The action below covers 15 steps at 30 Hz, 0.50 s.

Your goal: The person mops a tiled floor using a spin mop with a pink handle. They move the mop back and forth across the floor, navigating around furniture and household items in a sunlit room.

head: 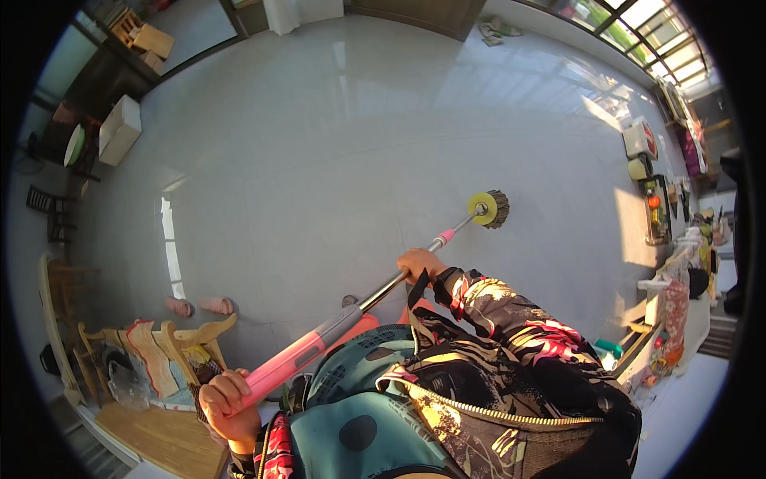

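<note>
A spin mop with a pink and grey grip and a metal pole slants across the front of my body. My left hand is wrapped around the end of its pink grip, at the lower left. Farther up, my right hand grips the metal pole below a pink collar. The round mop head has a yellow-green disc and grey-brown strands, which rest against the glossy grey tile floor. Part of the grip's lower side is hidden by my left fingers.
Two pink slippers lie on the floor beside a wooden chair at left. A white box stands farther back. Along the right side are a tray of items and a cluttered bench. Cloths or shoes lie near the windows.
</note>
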Each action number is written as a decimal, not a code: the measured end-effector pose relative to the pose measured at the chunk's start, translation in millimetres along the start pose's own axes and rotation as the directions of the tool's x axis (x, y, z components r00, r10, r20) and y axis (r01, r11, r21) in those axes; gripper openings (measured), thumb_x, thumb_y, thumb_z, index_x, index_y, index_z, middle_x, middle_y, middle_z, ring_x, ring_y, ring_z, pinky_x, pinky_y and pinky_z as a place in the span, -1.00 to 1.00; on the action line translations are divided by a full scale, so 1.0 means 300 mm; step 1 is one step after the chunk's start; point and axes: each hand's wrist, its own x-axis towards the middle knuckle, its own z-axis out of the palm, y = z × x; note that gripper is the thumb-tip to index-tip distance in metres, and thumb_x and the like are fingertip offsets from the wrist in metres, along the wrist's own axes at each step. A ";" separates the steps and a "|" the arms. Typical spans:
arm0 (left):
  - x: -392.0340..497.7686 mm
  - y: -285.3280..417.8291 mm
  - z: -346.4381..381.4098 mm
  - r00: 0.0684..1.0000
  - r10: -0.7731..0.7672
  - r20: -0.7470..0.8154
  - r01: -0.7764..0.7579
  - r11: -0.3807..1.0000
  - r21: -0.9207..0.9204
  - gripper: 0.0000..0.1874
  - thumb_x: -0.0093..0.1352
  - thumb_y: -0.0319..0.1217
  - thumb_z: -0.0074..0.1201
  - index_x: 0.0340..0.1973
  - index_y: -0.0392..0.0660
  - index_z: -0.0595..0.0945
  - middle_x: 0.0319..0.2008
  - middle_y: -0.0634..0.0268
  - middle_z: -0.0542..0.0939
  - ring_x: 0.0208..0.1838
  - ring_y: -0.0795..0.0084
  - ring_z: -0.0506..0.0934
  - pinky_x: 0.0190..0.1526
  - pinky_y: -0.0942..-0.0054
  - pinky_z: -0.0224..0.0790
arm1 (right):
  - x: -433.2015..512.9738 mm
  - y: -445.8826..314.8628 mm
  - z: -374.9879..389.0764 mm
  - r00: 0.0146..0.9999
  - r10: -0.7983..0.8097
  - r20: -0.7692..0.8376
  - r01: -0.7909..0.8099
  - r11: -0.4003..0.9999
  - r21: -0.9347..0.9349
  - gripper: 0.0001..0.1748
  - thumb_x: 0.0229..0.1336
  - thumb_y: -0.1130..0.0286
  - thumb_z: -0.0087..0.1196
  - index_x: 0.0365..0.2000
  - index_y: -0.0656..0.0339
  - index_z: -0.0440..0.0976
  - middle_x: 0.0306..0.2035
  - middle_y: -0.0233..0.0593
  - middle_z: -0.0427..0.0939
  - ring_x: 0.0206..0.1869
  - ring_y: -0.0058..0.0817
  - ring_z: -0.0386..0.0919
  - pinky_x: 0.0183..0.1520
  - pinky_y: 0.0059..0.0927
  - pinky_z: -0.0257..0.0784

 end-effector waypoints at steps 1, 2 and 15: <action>-0.034 0.044 -0.014 0.996 0.036 -0.087 -0.037 0.999 -0.005 -0.63 0.38 -0.22 -0.14 -0.64 0.02 0.18 -0.71 0.41 0.21 -0.53 0.46 0.27 -0.11 0.30 0.27 | 0.034 -0.037 -0.007 0.997 -0.073 -0.004 0.073 0.996 0.045 -0.78 -0.21 0.25 0.17 -0.59 0.12 0.39 -0.56 -0.15 0.45 -0.39 -0.04 0.45 -0.38 -0.11 0.32; -0.069 0.092 -0.056 0.987 0.098 -0.131 -0.100 0.995 -0.011 -0.63 0.39 -0.22 -0.16 -0.64 0.03 0.17 -0.71 0.43 0.20 -0.53 0.49 0.25 -0.14 0.33 0.26 | 0.073 -0.081 -0.016 0.990 -0.143 -0.011 0.144 0.985 0.093 -0.77 -0.21 0.25 0.17 -0.61 0.13 0.37 -0.57 -0.15 0.44 -0.39 -0.03 0.44 -0.39 -0.10 0.30; -0.319 0.415 -0.022 0.484 0.637 -0.600 -0.615 0.735 0.286 -0.67 0.37 -0.28 -0.22 -0.68 0.05 0.26 -0.70 0.46 0.18 -0.54 0.44 0.22 -0.34 0.40 0.12 | 0.805 -0.755 0.229 0.698 -0.672 0.248 0.646 0.740 0.190 -0.66 -0.19 0.09 0.27 -0.59 0.07 0.38 -0.58 -0.23 0.48 -0.43 -0.06 0.48 -0.39 -0.08 0.35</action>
